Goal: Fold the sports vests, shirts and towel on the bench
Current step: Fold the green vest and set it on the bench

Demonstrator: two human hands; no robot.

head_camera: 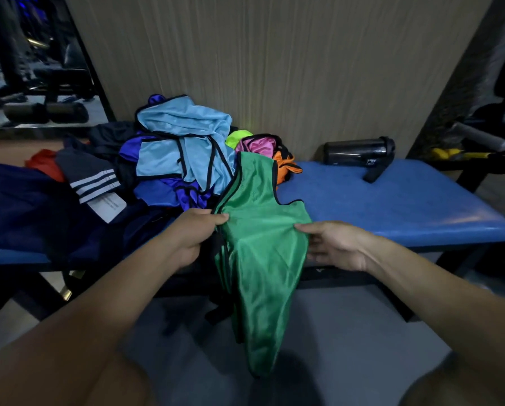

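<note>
Both forearms reach in from the near edge toward the green vest (260, 259). Left hand (192, 238) grips the vest's left edge, fingers curled round the black trim, thumb on top. Right hand (333, 244) touches the vest's right edge with fingers mostly straight and loose; looks like a light hold at the fingertips, not a full grip. Vest is half on the tabletop (392, 206): top end with the shoulder straps lies on the blue padding near the pile, lower end hangs off the near edge toward the floor. Not folded yet, only pulled out and spread between the hands.

Progress judgement: early. No folded stack visible anywhere on the tabletop. Still in a loose heap at centre-left: light blue vest (181, 142) on top, purple vest (163, 191) under it, pink vest (257, 145), orange vest (285, 168) and a bit of neon yellow vest (238, 137) at the far side against the wall. Further left lie a dark shirt with white stripes (90, 177), something red (45, 162) and a big navy cloth (26, 206); cannot tell which one is the towel. So nearly everything is left, green vest being the first in hand.

Black bottle (359, 150) lies on its side at the far right of the tabletop, well apart from the clothes.
</note>
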